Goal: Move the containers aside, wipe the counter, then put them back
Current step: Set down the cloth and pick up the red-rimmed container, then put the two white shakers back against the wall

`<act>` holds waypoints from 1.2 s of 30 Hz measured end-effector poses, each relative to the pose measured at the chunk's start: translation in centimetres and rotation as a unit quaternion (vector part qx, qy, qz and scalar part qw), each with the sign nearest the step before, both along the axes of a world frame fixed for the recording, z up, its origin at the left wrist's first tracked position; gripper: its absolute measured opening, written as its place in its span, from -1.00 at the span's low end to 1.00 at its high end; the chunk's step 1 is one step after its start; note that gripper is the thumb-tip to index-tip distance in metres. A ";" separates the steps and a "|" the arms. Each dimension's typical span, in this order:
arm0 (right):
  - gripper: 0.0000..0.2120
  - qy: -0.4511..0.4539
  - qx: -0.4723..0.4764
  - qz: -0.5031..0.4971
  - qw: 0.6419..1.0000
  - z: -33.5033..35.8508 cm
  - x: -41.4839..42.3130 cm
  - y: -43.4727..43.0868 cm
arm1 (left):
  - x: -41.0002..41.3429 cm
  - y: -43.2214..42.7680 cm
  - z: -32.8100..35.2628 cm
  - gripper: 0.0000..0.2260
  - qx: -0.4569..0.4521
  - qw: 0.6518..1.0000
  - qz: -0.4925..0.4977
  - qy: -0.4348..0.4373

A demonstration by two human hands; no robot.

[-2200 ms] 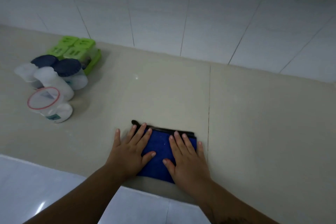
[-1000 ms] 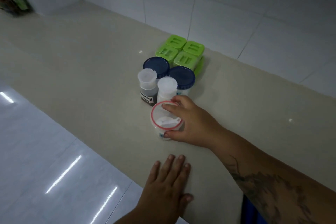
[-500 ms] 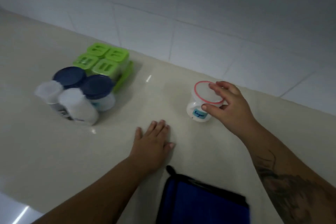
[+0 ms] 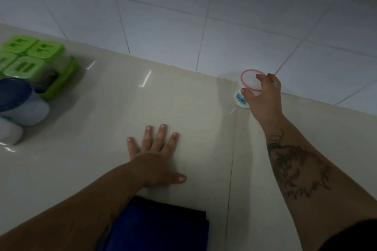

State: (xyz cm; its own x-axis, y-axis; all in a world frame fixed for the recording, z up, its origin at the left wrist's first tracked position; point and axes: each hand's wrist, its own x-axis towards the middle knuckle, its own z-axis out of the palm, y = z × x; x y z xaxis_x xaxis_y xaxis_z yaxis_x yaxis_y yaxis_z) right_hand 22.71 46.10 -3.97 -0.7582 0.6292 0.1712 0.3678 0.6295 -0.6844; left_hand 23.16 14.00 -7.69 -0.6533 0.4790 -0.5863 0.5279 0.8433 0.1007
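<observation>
Holding red-rimmed jar [image 4: 242, 96], right hand [image 4: 263, 96] grip closed, blue label unreadable, left hand [image 4: 157, 159] flat.

Both forearms are bare, no sleeves at the wrists. The right forearm [image 4: 295, 171] carries a dark, spiky line tattoo. A dark sleeve edge [image 4: 355, 234] shows near the right elbow.

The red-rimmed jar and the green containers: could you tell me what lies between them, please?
Only bare counter separates red-rimmed jar from green containers, in the head view.
</observation>
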 end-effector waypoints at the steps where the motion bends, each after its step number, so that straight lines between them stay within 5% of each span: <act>1: -0.45 -0.001 0.001 -0.001 1.000 -0.5 -0.2 0.4 | 0.0 0.0 0.1 0.06 -0.002 1.000 0.000 0.000; 7: -0.48 -0.067 0.016 0.018 0.997 -0.9 -1.9 1.4 | -0.2 0.0 0.2 0.05 0.004 1.000 -0.006 -0.002; 10: -0.39 -0.137 0.104 0.008 0.985 1.0 -2.2 1.2 | -0.2 0.0 0.2 0.04 0.027 1.000 -0.010 -0.013; 15: -0.33 -0.072 0.143 0.061 0.985 4.6 -2.3 -7.0 | -0.8 -4.3 1.6 -0.30 0.189 0.979 -0.002 -0.073; 19: -0.40 -0.033 0.082 0.204 0.975 4.5 -3.2 -20.1 | 0.0 -13.3 3.4 -0.50 0.364 0.902 0.177 -0.152; 24: -0.42 -0.030 0.008 0.391 0.920 3.9 -4.4 -36.8 | -1.8 -25.6 6.1 -0.68 0.407 0.877 0.236 0.099; 30: -0.35 -0.020 -0.043 0.428 0.903 4.9 -8.1 -49.7 | -7.4 -37.3 8.9 -0.69 0.397 0.791 0.279 0.373; 32: -0.30 -0.039 -0.022 0.423 0.905 4.9 -9.0 -52.1 | -9.8 -39.5 8.8 -0.56 0.370 0.795 0.278 0.392; 36: -0.30 -0.083 0.041 0.388 0.917 4.7 -9.7 -54.9 | -13.9 -41.0 6.9 -0.33 0.376 0.846 0.245 0.288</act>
State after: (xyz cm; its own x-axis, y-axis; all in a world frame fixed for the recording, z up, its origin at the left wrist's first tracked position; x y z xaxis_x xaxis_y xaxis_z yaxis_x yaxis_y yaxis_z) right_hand 12.97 -8.76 0.71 -0.9921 -0.1203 0.0357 -0.1177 0.7923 -0.5987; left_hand 9.29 -26.98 -0.77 -0.9549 0.1643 0.2472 0.2781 0.7863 0.5517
